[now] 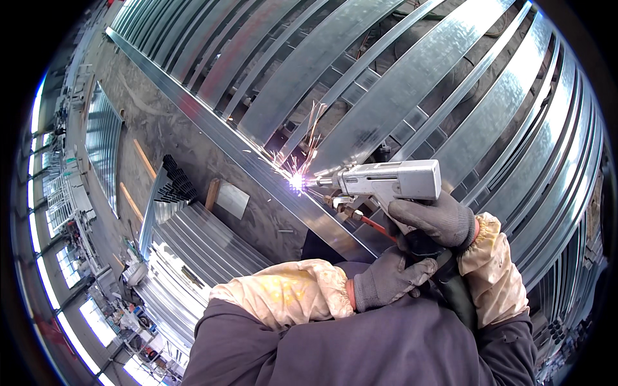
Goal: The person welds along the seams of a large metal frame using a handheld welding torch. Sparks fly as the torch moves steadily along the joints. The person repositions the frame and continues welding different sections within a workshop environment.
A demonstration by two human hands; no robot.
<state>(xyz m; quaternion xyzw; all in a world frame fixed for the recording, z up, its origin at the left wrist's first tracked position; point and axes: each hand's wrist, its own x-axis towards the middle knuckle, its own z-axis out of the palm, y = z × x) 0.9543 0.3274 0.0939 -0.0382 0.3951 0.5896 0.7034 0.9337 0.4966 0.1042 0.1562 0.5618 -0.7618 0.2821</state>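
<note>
A silver, box-shaped welding gun (399,180) points left over a metal frame. Its nozzle meets the frame's long edge rail (251,170), where a bright violet-white glow (297,182) throws sparks upward. My right hand (438,219), in a grey glove, wraps the gun's grip. Lower down, my left hand (389,282), gloved alike, is closed around the thick black cable (450,283) below the grip; its fingertips are partly hidden. A red hose (378,228) runs under the gun. Wide shiny metal slats (380,109) join the rail at an angle.
Gaps between the slats show the floor and thin crosspieces. Beyond the rail, stacked metal profiles (206,241), a pale plate (232,199) and wooden strips (145,159) lie on the floor. Another slatted panel (103,145) lies farther left. Windows (96,321) line the left side.
</note>
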